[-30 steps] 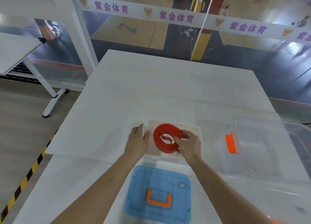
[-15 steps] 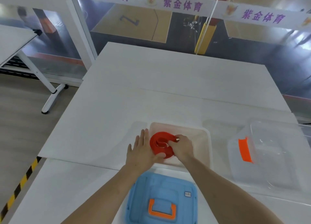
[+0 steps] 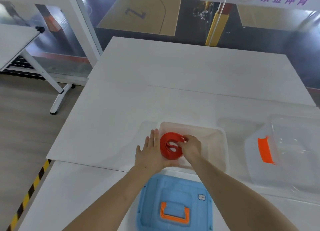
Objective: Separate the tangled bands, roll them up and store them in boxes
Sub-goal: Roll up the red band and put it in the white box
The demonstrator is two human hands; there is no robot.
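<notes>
A rolled red band [image 3: 168, 148] lies inside a clear plastic box [image 3: 217, 144] on the white table. My right hand [image 3: 191, 148] is pinched on the roll's inner coils from the right. My left hand [image 3: 152, 151] lies flat with fingers together against the box's left wall, beside the roll and holding nothing.
A blue lid with an orange handle [image 3: 174, 204] lies right in front of the box, near me. A second clear box with an orange latch [image 3: 284, 154] stands to the right. The table's left edge [image 3: 52, 149] drops to a floor with yellow-black tape.
The roll has gone down from above the box into it with my right hand. My left hand moved from the box's left rim to lie flat against the roll's side.
</notes>
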